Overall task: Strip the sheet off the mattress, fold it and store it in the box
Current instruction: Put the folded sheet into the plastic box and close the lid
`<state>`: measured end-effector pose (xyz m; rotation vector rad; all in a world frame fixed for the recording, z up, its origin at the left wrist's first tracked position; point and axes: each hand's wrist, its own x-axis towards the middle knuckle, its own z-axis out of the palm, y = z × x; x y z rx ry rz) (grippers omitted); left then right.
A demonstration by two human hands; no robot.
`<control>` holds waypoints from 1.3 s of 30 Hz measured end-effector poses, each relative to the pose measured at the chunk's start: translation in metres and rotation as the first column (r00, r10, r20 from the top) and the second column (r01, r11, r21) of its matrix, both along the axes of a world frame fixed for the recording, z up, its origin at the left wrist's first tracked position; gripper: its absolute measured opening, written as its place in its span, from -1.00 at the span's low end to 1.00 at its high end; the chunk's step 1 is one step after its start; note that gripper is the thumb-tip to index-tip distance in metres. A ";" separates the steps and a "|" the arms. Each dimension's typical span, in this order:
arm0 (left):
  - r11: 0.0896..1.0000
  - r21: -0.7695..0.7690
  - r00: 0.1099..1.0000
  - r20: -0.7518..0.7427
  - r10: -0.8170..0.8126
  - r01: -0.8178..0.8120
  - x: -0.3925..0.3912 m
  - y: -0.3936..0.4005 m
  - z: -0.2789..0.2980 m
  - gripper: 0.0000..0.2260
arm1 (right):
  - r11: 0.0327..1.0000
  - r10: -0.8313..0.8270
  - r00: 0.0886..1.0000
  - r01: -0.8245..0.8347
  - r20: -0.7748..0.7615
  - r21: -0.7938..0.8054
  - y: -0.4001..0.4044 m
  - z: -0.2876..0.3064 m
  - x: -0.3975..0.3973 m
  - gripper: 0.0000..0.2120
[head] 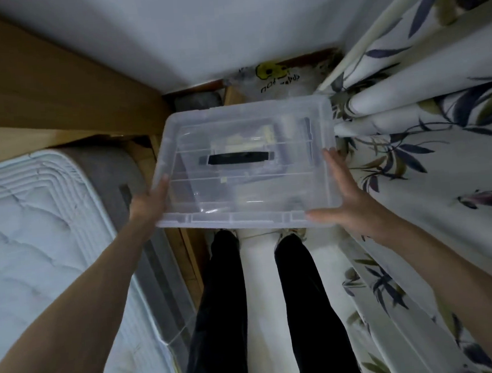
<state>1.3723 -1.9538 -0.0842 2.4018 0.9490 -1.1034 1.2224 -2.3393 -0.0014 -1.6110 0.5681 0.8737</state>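
Two hands, left hand and right hand, grip the box, fingers flat.

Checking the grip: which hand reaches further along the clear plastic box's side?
The right hand: its fingertips lie level with the black handle on the clear plastic box; the left hand stops short.

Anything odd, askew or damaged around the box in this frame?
Nothing looks damaged or spilled. The clear plastic box sits slightly skewed in view, held at its two sides by the left hand and right hand, lid on with its black handle on top. The mattress at left is bare.
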 end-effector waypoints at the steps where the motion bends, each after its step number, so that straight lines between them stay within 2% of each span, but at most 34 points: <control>1: 1.000 -0.010 1.000 0.012 0.001 -0.001 -0.018 0.003 -0.005 -0.13 | 0.988 -0.156 0.985 0.156 -0.078 0.005 0.000 -0.013 0.001 -0.03; 3: 0.997 -0.046 0.996 0.067 0.061 -0.058 -0.051 0.003 -0.019 -0.14 | 0.910 -0.399 0.903 0.368 -0.159 -0.191 0.005 -0.050 0.006 -0.24; 5: 0.990 -0.065 0.979 0.156 0.133 -0.124 -0.073 -0.005 -0.042 -0.22 | 0.856 -0.373 0.920 0.291 -0.122 -0.427 0.013 -0.093 0.013 -0.54; 7: 0.991 -0.044 0.977 0.167 0.130 -0.124 -0.082 -0.013 -0.072 -0.32 | 0.835 -0.286 0.957 0.220 -0.055 -0.505 0.021 -0.136 0.023 -0.69; 11: 0.997 -0.020 0.990 0.116 0.079 -0.077 -0.090 -0.013 -0.141 -0.45 | 0.822 -0.218 0.976 0.176 -0.014 -0.542 0.028 -0.221 0.037 -0.73; 14: 0.998 -0.060 0.999 0.050 0.015 -0.012 -0.093 -0.012 -0.176 -0.55 | 0.737 -0.146 0.989 0.101 -0.012 -0.668 0.041 -0.264 0.026 -0.77; 16: 0.997 -0.033 0.996 0.051 -0.071 0.073 -0.091 -0.011 -0.190 -0.60 | 0.644 -0.177 0.977 0.207 0.120 -0.736 0.053 -0.274 0.020 -0.76; 18: 0.995 -0.028 0.987 0.127 -0.095 0.099 -0.089 -0.011 -0.198 -0.62 | 0.545 -0.198 0.950 0.310 0.239 -0.779 0.056 -0.278 0.019 -0.75; 20: 0.991 -0.079 0.978 0.188 -0.094 0.111 -0.087 -0.010 -0.199 -0.62 | 0.509 -0.227 0.943 0.327 0.242 -0.796 0.054 -0.281 0.016 -0.72; 22: 0.985 -0.114 0.974 0.200 -0.107 0.132 -0.082 -0.007 -0.199 -0.65 | 0.549 -0.273 0.949 0.287 0.156 -0.785 0.051 -0.284 0.013 -0.73; 25: 0.985 -0.114 0.980 0.166 -0.110 0.130 -0.066 -0.003 -0.202 -0.70 | 0.642 -0.279 0.952 0.283 0.126 -0.713 0.043 -0.291 0.014 -0.75; 28: 0.973 -0.156 0.978 0.146 -0.148 0.170 -0.061 0.005 -0.200 -0.71 | 0.676 -0.210 0.978 0.150 0.006 -0.721 0.030 -0.289 0.015 -0.72; 31: 0.958 -0.258 0.990 0.088 -0.107 0.126 -0.058 0.016 -0.194 -0.61 | 0.725 -0.136 0.990 0.081 -0.028 -0.684 0.015 -0.280 0.017 -0.82; 33: 0.937 -0.343 0.997 0.000 0.077 -0.073 -0.048 0.017 -0.194 -0.37 | 0.779 -0.148 0.987 0.078 -0.061 -0.622 0.003 -0.276 0.026 -0.93; 34: 0.912 -0.367 0.983 -0.042 0.177 -0.180 -0.041 0.015 -0.195 -0.23 | 0.817 -0.184 0.980 0.114 -0.068 -0.566 -0.003 -0.276 0.032 -0.79; 35: 0.880 -0.391 0.962 -0.068 0.264 -0.269 -0.033 0.014 -0.199 -0.12 | 0.851 -0.275 0.958 0.206 -0.076 -0.483 -0.008 -0.277 0.039 -0.56; 36: 0.844 -0.416 0.938 -0.079 0.338 -0.339 -0.026 0.012 -0.204 -0.06 | 0.858 -0.387 0.917 0.319 -0.099 -0.402 -0.011 -0.277 0.048 -0.35; 37: 0.810 -0.440 0.916 -0.086 0.392 -0.388 -0.020 0.011 -0.209 -0.03 | 0.854 -0.443 0.887 0.373 -0.130 -0.362 -0.014 -0.278 0.054 -0.23; 38: 0.774 -0.468 0.896 -0.098 0.434 -0.426 -0.015 0.010 -0.214 -0.04 | 0.860 -0.454 0.878 0.386 -0.153 -0.335 -0.015 -0.281 0.060 -0.20; 39: 0.743 -0.496 0.881 -0.113 0.459 -0.450 -0.010 0.010 -0.219 -0.10 | 0.875 -0.435 0.884 0.370 -0.171 -0.312 -0.017 -0.286 0.064 -0.26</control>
